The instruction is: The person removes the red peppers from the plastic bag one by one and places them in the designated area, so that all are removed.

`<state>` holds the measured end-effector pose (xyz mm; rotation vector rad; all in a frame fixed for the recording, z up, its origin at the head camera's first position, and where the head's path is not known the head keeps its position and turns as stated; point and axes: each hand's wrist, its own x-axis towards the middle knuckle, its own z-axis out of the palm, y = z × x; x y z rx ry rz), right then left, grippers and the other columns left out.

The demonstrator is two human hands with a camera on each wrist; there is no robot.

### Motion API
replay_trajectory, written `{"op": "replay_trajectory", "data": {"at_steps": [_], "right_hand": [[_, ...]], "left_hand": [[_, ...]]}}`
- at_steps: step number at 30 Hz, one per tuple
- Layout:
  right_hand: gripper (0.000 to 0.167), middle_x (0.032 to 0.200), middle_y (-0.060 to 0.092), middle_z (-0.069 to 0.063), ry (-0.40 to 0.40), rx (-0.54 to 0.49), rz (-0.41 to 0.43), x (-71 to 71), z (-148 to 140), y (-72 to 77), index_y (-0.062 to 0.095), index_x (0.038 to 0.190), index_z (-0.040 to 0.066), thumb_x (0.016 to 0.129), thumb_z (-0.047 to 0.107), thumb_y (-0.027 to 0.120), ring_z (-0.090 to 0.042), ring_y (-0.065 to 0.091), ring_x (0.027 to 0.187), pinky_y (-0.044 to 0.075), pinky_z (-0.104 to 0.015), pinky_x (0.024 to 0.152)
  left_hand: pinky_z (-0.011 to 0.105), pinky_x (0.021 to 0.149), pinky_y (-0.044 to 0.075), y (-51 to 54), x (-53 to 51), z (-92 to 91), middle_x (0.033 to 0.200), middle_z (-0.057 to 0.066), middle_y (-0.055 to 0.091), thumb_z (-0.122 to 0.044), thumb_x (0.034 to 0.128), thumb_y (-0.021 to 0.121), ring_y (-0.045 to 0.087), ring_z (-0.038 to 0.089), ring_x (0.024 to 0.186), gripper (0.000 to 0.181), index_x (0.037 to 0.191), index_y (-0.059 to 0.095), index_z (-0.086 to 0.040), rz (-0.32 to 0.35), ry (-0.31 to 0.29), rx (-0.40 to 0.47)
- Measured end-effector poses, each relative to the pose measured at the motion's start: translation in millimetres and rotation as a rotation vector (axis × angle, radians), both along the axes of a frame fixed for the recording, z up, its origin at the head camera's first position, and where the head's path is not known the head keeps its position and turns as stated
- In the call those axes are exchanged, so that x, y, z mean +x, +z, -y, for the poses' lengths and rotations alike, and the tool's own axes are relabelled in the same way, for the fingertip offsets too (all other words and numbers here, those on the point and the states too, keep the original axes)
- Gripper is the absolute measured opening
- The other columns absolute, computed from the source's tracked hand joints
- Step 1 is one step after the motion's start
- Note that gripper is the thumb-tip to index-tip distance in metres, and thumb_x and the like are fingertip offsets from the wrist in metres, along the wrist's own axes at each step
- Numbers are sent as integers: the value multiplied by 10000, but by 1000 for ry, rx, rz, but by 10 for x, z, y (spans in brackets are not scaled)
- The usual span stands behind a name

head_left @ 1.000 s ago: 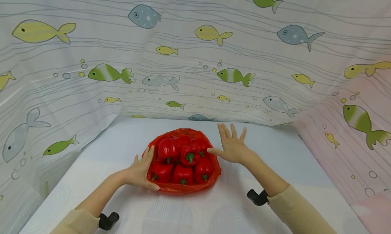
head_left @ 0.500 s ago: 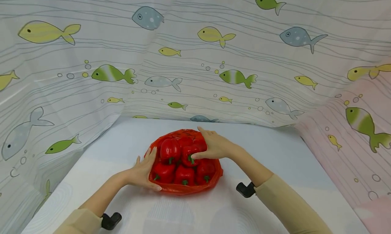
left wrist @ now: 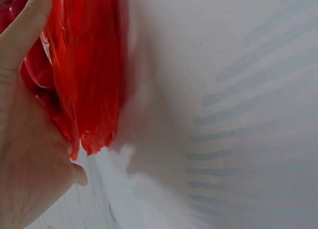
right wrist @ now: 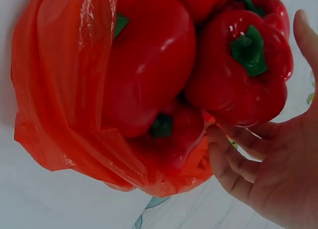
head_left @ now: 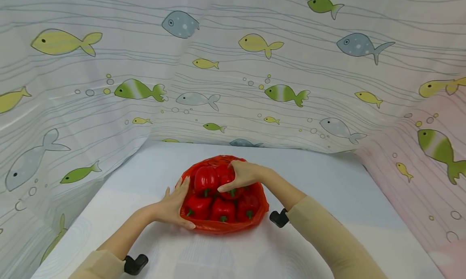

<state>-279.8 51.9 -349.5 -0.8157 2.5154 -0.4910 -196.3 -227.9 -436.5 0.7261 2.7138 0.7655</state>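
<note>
Several red peppers with green stems lie in a red plastic bag. My left hand rests against the bag's left side, fingers spread along it and thumb at the front edge. Above the right part of the bag, my right hand reaches over a pepper. In the right wrist view, the fingers of my right hand lie beside and partly behind a pepper, the thumb apart from it. The left wrist view shows the bag's side against my left hand.
The bag stands on a pale patterned table. A white curtain printed with fish hangs behind and at the left, turning pinkish at the right. Each forearm carries a small black device near the sleeve.
My right hand has moved left from beside the bag to over the peppers, its spread fingers now bent down around one. My left hand stays at the bag's left side. The head view has shifted slightly.
</note>
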Motion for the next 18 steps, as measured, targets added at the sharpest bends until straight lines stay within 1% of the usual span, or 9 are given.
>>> {"op": "replay_trajectory", "data": {"at_steps": [3,9,14,18], "right_hand": [[883,1178,563,-5,2,18,31,-49,45,-11,433,1338,56,733,635,714,-158,529,1086,504,-351,869],[859,1167,548,3,-14,40,137,-145,81,-57,429,1310,96,706,618,744,-170,495,1109,510,-359,856],[871,1181,540,-7,-27,64,145,-178,86,-62,419,1325,103,704,627,736,-184,483,1136,488,-394,906],[856,1160,541,-3,-25,52,135,-188,94,-85,418,1307,104,705,622,736,-178,489,1116,492,-380,890]], "left_hand": [[778,972,-55,11,10,9,1562,289,-42,-544,661,814,-108,512,1396,1357,1477,-52,109,3,5,-7],[777,973,-51,6,33,18,1564,283,-46,-535,663,818,-119,502,1397,1356,1478,-57,104,13,15,-10],[786,964,-45,27,40,19,1562,287,-41,-527,663,821,-111,509,1395,1355,1477,-57,105,-1,11,-3],[792,959,-38,38,45,23,1560,293,-37,-522,667,820,-111,513,1392,1349,1476,-56,108,-4,9,-2]]}}
